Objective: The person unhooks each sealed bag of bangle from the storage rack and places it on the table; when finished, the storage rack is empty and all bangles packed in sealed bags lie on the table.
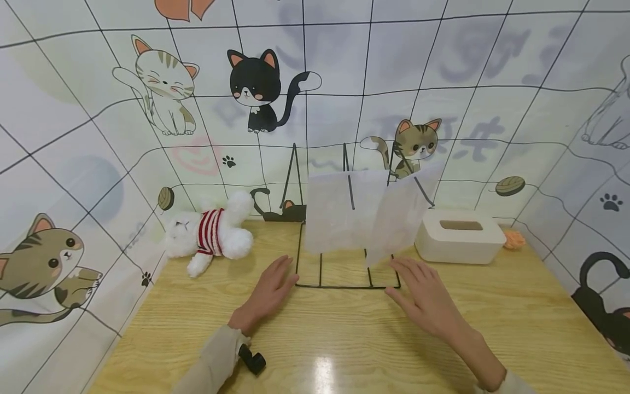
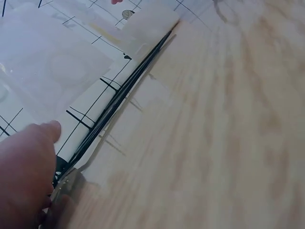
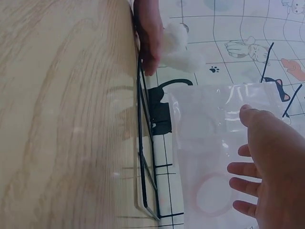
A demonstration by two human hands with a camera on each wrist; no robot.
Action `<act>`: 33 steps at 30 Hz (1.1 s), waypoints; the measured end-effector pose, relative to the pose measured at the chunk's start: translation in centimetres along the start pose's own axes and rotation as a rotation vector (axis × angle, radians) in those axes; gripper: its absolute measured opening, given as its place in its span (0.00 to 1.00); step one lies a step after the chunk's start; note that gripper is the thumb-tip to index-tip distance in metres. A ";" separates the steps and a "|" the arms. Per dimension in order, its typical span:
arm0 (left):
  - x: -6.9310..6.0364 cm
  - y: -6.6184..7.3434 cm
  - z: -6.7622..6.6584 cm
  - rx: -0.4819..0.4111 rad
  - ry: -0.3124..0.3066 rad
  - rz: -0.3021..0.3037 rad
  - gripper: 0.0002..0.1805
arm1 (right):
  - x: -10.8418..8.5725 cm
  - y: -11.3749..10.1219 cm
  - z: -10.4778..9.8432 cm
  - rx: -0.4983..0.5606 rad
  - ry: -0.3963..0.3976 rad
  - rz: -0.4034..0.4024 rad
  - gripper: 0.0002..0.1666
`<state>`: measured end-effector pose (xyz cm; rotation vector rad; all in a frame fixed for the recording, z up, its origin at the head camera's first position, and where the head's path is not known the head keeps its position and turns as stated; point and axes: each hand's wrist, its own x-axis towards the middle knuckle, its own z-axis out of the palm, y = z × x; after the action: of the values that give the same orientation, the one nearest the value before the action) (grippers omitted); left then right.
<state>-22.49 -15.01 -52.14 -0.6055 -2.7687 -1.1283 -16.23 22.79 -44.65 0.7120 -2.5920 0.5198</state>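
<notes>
A black wire rack (image 1: 339,287) stands on the wooden table, with two translucent white bags on its upright prongs. The left bag (image 1: 327,210) hangs fairly straight; the right bag (image 1: 401,219) is tilted. My left hand (image 1: 268,290) is at the rack's front left corner, thumb tip close to the frame; whether it touches cannot be told. At the front right corner is my right hand (image 1: 425,295), its fingers extended beside the frame and just below the tilted bag. In the right wrist view, a faint round outline shows on a bag (image 3: 205,143). Neither hand grips anything.
A white plush toy (image 1: 211,232) in a red-striped shirt lies at the back left. Behind my right hand stands a white tissue box (image 1: 460,238), with a small orange object (image 1: 514,239) beside it. A cat-patterned wall covering (image 1: 339,115) closes off the back and sides.
</notes>
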 end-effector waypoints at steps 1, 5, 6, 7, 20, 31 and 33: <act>0.1 -0.1 0.1 0.032 -0.001 0.017 0.32 | 0.0 0.1 0.0 0.008 0.006 0.011 0.31; 0.3 -0.5 0.5 0.160 -0.044 0.054 0.34 | 0.2 0.4 -0.3 0.057 0.040 0.048 0.27; 0.3 -0.5 0.6 0.183 -0.059 0.054 0.35 | 0.3 0.5 -0.3 0.066 0.052 0.052 0.26; 0.4 -0.4 0.6 0.197 -0.075 0.047 0.36 | 0.4 0.5 -0.4 0.077 0.066 0.053 0.26; 0.4 -0.1 0.8 0.321 -0.106 0.080 0.38 | 3.3 2.4 -2.5 0.203 0.382 -0.002 0.19; 0.5 -0.5 1.0 0.329 -0.087 0.086 0.38 | 6.2 5.1 -5.0 0.367 0.608 0.325 0.17; 0.5 -0.5 1.0 0.325 -0.081 0.092 0.38 | 6.8 5.4 -5.5 0.404 0.639 0.369 0.18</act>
<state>-23.12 -14.50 -53.05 -0.7410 -2.8672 -0.6280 -22.99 26.89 -38.10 0.1222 -2.0197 1.1879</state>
